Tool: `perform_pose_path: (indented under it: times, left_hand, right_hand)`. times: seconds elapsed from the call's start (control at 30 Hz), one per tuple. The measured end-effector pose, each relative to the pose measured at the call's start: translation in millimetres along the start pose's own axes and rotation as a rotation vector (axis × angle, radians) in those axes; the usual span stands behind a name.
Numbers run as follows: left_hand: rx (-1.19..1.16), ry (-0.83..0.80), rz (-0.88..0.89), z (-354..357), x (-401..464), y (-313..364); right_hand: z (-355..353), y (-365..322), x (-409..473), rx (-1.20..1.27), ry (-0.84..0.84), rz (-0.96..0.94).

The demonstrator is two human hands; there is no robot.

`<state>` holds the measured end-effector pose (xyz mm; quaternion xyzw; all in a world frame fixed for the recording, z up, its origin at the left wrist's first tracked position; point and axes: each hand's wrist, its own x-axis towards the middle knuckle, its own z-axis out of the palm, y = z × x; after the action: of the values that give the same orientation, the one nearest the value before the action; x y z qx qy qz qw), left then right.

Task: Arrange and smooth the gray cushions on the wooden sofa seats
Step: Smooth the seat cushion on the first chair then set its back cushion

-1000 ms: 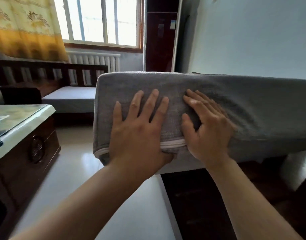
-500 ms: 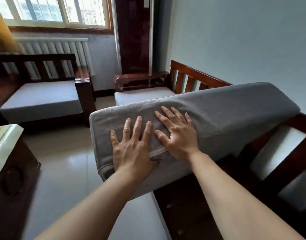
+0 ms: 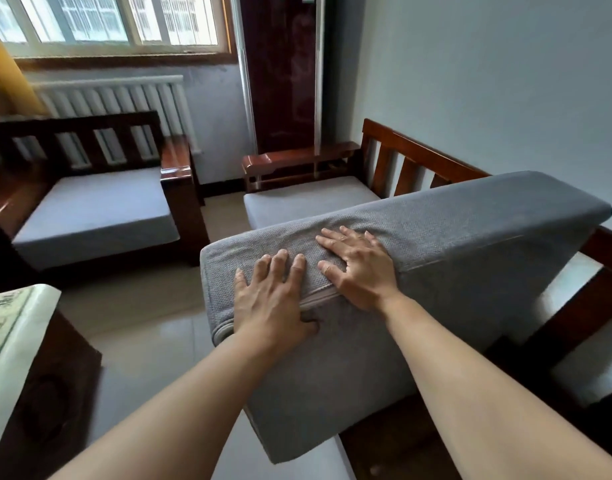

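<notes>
Both hands lie side by side on the raised gray cushion point(image 3: 436, 258). The left hand point(image 3: 271, 299) has its fingers spread nearly flat over the upper face, with the thumb hooked under the piped seam, so it clamps the edge of the cover. Just to its right, the right hand point(image 3: 361, 271) lies flat with straight fingers splayed, pressing and not gripping.

A second ago this cushion stood almost upright and filled the view; now its far end has dropped and tipped away from the hands, toward the wooden sofa point(image 3: 425, 157) along the wall. It slants across the frame, its near lower corner hanging below the wrists over the pale floor and its far end leaning over the slatted backrest. It is not yet seated. By my judgement the lowering is under way, and settling it flat and smoothing it remain.

Beyond the fingertips, a second gray cushion point(image 3: 308, 199) already lies in the next seat. Farther off, left of the hands, a third cushion point(image 3: 93, 216) sits in a separate dark wooden sofa point(image 3: 90, 133) below the window.
</notes>
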<state>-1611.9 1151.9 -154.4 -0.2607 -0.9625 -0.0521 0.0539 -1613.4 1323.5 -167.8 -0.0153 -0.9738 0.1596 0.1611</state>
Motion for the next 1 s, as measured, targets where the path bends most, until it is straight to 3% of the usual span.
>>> perform_pose_path:
  times: [0.2,0.3,0.5,0.7,1.0]
  left_hand:
    - [-0.005,-0.042,0.064,-4,56,-17]
    - [-0.064,-0.142,0.11,-4,71,-30]
    - [-0.175,-0.302,0.359,-6,88,-44]
    - [-0.209,-0.311,0.538,-3,98,-60]
    - [-0.185,-0.275,0.695,0,120,-73]
  right_hand:
    - [7,5,48,0.015,0.019,0.058]
    - [9,-2,57,0.035,0.035,0.102]
    - [7,-16,47,-0.04,0.091,0.314]
    - [2,-24,44,-0.168,-0.084,0.525]
    - [5,-32,41,-0.198,-0.071,0.602]
